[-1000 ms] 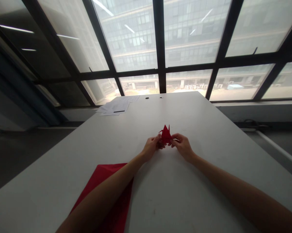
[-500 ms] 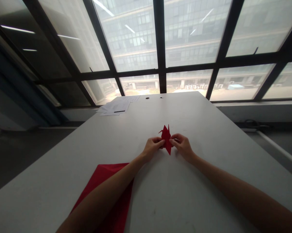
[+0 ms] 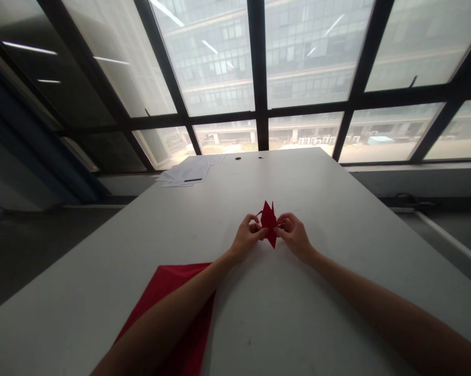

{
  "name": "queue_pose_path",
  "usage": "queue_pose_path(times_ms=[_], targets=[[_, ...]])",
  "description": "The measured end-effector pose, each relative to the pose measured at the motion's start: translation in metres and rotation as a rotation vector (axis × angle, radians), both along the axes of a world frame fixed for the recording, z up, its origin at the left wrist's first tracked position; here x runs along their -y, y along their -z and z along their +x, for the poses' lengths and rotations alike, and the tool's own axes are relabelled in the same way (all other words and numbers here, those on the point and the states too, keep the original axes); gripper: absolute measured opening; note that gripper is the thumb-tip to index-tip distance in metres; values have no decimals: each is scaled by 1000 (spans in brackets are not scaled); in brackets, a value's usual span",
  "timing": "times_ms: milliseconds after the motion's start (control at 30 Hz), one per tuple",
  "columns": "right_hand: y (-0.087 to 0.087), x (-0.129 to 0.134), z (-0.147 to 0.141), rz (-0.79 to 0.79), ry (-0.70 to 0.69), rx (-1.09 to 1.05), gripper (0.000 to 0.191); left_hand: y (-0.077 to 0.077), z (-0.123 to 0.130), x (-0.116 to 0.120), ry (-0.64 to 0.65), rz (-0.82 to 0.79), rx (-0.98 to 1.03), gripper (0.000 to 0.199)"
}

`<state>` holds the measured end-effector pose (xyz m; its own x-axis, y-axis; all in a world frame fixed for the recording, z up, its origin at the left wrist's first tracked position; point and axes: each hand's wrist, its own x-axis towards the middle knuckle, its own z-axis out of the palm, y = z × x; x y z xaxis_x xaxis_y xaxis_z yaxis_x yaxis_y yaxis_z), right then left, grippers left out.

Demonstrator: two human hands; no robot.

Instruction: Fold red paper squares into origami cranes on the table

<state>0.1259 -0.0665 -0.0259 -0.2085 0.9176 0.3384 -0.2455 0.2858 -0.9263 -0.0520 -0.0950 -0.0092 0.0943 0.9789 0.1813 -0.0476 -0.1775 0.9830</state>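
A small red origami crane point(image 3: 269, 222) is held between my two hands above the white table point(image 3: 298, 313). Its thin bent head points to the left and a narrow spike rises at the right; one wing tip points down toward me. My left hand point(image 3: 248, 235) pinches the crane's left side, thumb on the near face and index finger raised near the head. On the other side my right hand point(image 3: 294, 233) pinches its right edge between thumb and fingers. Under my left forearm lies a larger piece of red paper point(image 3: 165, 287), partly covered by the arm.
Loose white papers point(image 3: 186, 171) with a dark pen-like stick point(image 3: 192, 180) on them lie at the far left of the table. Two small dark spots, one a round hole point(image 3: 237, 158), show near the far edge. Large windows stand beyond the table.
My left index finger has lifted and curled up toward the crane's head. My right fingers have shifted slightly, and the crane has moved very little.
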Motion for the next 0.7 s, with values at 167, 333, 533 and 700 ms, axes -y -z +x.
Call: queue_pose_path(times_ms=[167, 333, 533, 700], targets=[[-3, 0, 0, -7, -1, 5, 35, 0, 2, -1, 1, 26, -1, 37], [-6, 2, 0, -12, -29, -24, 37, 0, 1, -1, 24, 39, -26, 44], [-7, 4, 1, 37, 30, 28, 37, -1, 1, -1, -4, 103, -170, 34], [-5, 1, 2, 81, 99, 129, 33, -5, 2, 0, -143, 179, -255, 23]])
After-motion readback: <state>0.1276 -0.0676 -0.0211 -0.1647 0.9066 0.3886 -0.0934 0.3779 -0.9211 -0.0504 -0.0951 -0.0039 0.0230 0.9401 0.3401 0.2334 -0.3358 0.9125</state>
